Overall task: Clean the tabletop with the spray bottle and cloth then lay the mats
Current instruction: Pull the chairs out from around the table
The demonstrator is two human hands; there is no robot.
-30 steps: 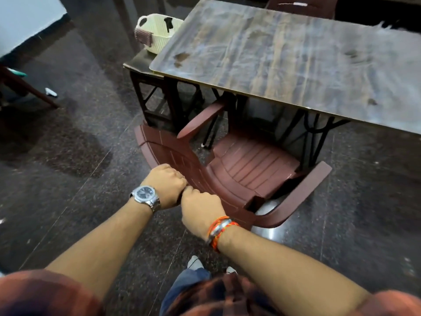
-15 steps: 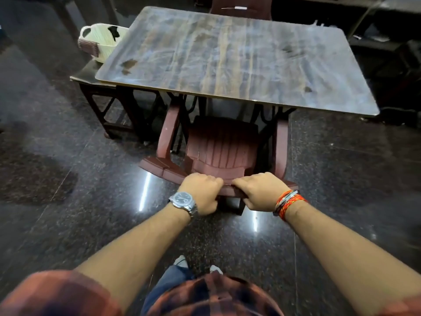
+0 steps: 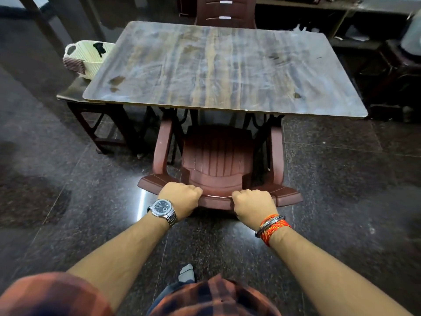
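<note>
Gripping the chair [image 3: 217, 165] by its back rail with both fists. Left hand [image 3: 180, 197] is clenched on the rail left of centre, knuckles up, watch [image 3: 162, 209] on that wrist. Right hand [image 3: 251, 207] is clenched on the same rail right of centre, orange thread bands [image 3: 273, 226] on that wrist. A short bare stretch of rail shows between the two fists.

Ahead of the grip: chair seat points away from the person, its front edge and both armrests tucked under the near edge of the table [image 3: 227, 69]. Tabletop is streaked and smeared, with a dark patch at its near-left corner and a small spot near its right edge. No bottle, cloth or mats can be made out on it.

Far left of the grip: pale basket [image 3: 86, 58] sits on a low side stand [image 3: 75, 94] just beside the table's left edge; dark item inside it, cannot tell what.

Beyond the table, straight ahead of the hands: back of a second chair [image 3: 224, 12].

Below the grip: dark polished floor [image 3: 79, 201], bright glare just left of the left wrist. Plaid shirt [image 3: 216, 297] at the bottom edge.
</note>
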